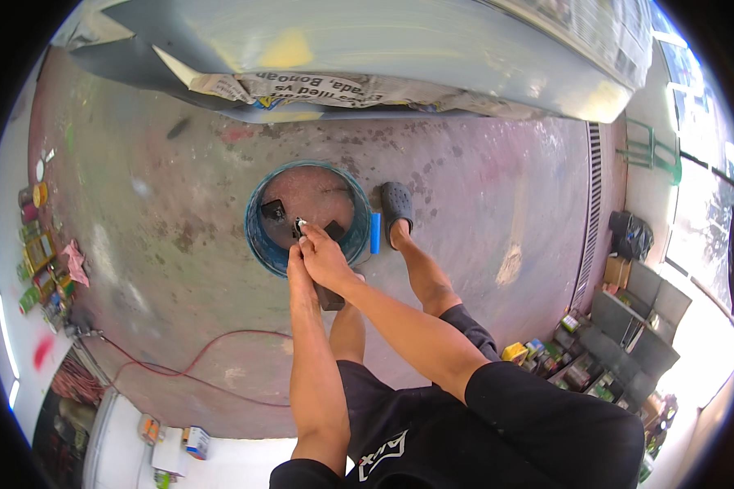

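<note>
A round blue-green bucket (253, 228) of cloudy pinkish water stands on the floor before me. Over its near rim my right hand (324, 256) and my left hand (298, 267) press together, fingers closed. A small black piece with a whitish patch (298, 227) shows at the right fingertips; I cannot make out its kind. The right hand largely covers the left fingers, so what they hold is hidden. In the bucket lie a black square piece (273, 209) and another dark flat piece (333, 229). A blue cylinder (375, 234) is against the bucket's right side.
A partly papered vehicle body panel (318, 49) hangs over the far side. My foot in a dark clog (396, 204) is right of the bucket. A red hose (187, 371) crosses the floor at left. Cans (41, 253) line the left wall; a drain grate (591, 204) runs at right.
</note>
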Tool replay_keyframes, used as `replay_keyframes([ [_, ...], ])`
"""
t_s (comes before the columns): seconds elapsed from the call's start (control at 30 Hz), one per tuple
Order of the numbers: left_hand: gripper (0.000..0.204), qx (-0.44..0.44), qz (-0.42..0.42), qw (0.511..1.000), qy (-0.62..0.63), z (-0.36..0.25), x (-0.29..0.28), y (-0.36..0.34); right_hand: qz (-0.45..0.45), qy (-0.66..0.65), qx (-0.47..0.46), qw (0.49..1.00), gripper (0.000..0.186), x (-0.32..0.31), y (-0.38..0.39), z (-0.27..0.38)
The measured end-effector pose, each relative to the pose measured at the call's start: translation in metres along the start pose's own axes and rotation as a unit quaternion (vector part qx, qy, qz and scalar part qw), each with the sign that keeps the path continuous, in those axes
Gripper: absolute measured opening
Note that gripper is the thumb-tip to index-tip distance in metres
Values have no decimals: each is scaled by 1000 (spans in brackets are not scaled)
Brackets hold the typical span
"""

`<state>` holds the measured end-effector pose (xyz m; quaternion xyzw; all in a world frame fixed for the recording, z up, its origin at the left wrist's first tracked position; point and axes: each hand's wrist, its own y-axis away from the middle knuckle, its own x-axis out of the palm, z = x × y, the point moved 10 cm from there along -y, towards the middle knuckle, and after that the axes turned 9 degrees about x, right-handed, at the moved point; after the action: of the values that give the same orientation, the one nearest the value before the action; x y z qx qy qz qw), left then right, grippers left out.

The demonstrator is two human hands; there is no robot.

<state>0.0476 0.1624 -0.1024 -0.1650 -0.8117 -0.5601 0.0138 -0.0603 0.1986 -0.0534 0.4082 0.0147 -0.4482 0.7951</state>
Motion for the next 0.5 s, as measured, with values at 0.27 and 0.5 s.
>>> replay_keyframes([
  [0.27, 53, 20, 46, 994, -98, 7, -20, 5, 59, -34, 82, 994, 56, -6, 37, -12],
  [0.5, 51, 21, 82, 993, -88, 11, -47, 0, 146, -16, 81, 986, 77, 24, 43, -26],
])
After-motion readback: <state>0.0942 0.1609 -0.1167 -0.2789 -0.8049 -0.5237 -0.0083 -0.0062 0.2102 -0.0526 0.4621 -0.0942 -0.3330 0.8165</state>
